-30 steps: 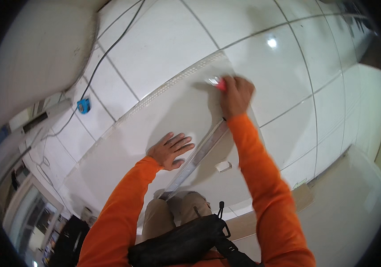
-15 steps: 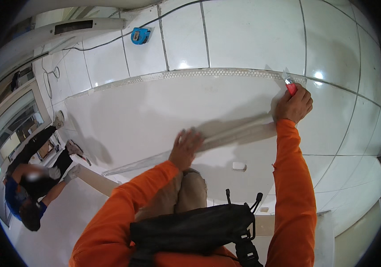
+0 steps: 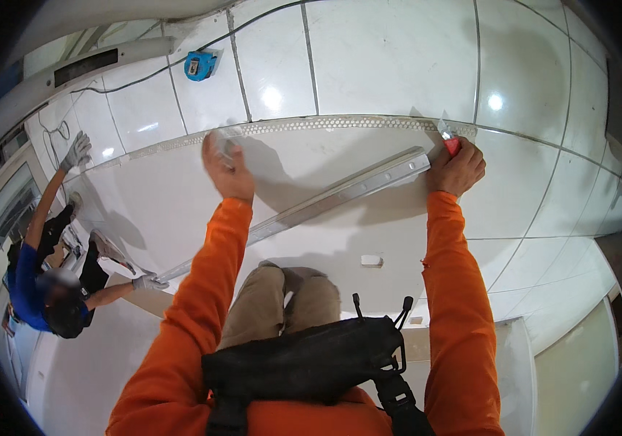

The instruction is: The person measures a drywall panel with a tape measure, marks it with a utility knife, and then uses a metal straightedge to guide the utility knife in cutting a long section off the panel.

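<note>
My right hand (image 3: 456, 168) is closed around a red-handled knife (image 3: 452, 146), its pale blade pointing away from me beside the right end of a perforated strip (image 3: 340, 123). My left hand (image 3: 228, 166) is at the left part of that strip, smeared by motion, so its grip is unclear. Between my arms a long metal channel (image 3: 354, 185) lies diagonally across a large white board (image 3: 340, 156). Its right end is close to my right hand. At its left end is a co-worker's gloved hand (image 3: 149, 282).
A co-worker (image 3: 42, 298) crouches at the left, one gloved hand (image 3: 77, 152) raised by the tiles. A blue tape measure (image 3: 199, 66) and a dark cable (image 3: 267, 19) lie on the white tiles (image 3: 391, 58) beyond the strip. A small cutout (image 3: 372, 261) shows in the board.
My left hand has left the metal channel and moved up and left to the strip. My right hand keeps the knife. The co-worker has raised one hand and brought the other to the channel's end.
</note>
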A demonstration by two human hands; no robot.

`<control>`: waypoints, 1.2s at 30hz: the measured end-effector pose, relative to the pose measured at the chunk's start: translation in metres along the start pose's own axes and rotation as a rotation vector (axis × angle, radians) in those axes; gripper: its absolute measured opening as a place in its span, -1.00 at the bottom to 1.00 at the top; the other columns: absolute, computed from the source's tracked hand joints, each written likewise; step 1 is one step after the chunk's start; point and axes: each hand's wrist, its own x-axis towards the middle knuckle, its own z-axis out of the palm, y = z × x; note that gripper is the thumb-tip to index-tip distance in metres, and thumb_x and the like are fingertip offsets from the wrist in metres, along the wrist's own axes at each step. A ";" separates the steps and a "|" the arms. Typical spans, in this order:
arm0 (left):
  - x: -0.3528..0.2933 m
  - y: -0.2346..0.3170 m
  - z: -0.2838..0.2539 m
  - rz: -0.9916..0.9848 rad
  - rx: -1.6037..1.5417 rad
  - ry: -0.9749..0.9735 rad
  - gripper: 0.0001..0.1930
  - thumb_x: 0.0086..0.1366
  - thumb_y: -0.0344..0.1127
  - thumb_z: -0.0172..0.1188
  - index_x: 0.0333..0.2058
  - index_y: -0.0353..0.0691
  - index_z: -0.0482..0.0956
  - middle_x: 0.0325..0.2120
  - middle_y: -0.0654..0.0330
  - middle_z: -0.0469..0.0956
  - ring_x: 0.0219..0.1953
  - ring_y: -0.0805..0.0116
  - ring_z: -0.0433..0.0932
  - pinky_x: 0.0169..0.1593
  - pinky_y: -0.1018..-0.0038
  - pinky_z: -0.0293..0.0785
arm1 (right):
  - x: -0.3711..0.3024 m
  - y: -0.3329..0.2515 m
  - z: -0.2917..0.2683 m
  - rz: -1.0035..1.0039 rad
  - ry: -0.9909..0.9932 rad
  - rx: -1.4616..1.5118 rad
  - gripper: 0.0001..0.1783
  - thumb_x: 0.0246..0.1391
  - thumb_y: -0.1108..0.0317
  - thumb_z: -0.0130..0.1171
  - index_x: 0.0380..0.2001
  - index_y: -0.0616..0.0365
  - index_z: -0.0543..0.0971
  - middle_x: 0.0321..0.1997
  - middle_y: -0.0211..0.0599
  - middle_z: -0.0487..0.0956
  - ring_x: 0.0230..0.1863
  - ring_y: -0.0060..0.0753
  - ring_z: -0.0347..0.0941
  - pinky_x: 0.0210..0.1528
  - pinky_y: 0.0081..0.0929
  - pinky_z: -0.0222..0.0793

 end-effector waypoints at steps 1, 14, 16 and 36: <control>-0.013 -0.001 -0.008 -0.107 0.010 0.091 -0.57 0.38 -0.24 0.10 0.13 -0.36 0.39 0.04 -0.01 0.44 0.11 0.14 0.38 0.20 0.31 0.25 | 0.000 -0.001 -0.002 -0.006 -0.003 0.000 -0.71 0.01 0.29 0.19 -0.15 0.04 0.54 -0.09 -0.25 0.51 0.02 -0.03 0.35 0.15 -0.13 0.16; -0.220 -0.105 -0.021 -1.242 0.515 0.156 -0.44 0.41 -0.16 -0.10 0.22 -0.51 0.25 0.27 -0.14 0.22 0.32 -0.01 0.20 0.38 0.19 0.08 | -0.002 -0.001 -0.002 -0.031 -0.041 0.047 -0.73 0.01 0.38 0.19 -0.16 0.04 0.51 -0.06 -0.26 0.49 0.05 -0.08 0.32 0.17 -0.13 0.12; -0.211 -0.096 -0.016 -1.202 0.716 -0.141 -0.42 0.43 -0.12 -0.18 0.23 -0.52 0.22 0.30 -0.16 0.19 0.34 -0.04 0.15 0.41 0.16 0.02 | -0.002 0.001 -0.003 -0.033 -0.052 0.014 -0.73 0.01 0.35 0.21 -0.18 0.05 0.51 -0.07 -0.24 0.49 0.03 -0.04 0.32 0.13 -0.12 0.15; -0.191 -0.068 -0.018 -1.438 0.570 0.565 -0.44 0.42 -0.02 -0.17 0.17 -0.38 0.35 0.17 -0.13 0.33 0.22 -0.06 0.29 0.27 0.10 0.19 | 0.074 -0.144 0.009 -0.868 -0.073 0.072 -0.79 -0.05 0.50 0.17 -0.27 0.09 0.58 -0.36 -0.14 0.50 -0.25 -0.03 0.40 -0.24 -0.10 0.27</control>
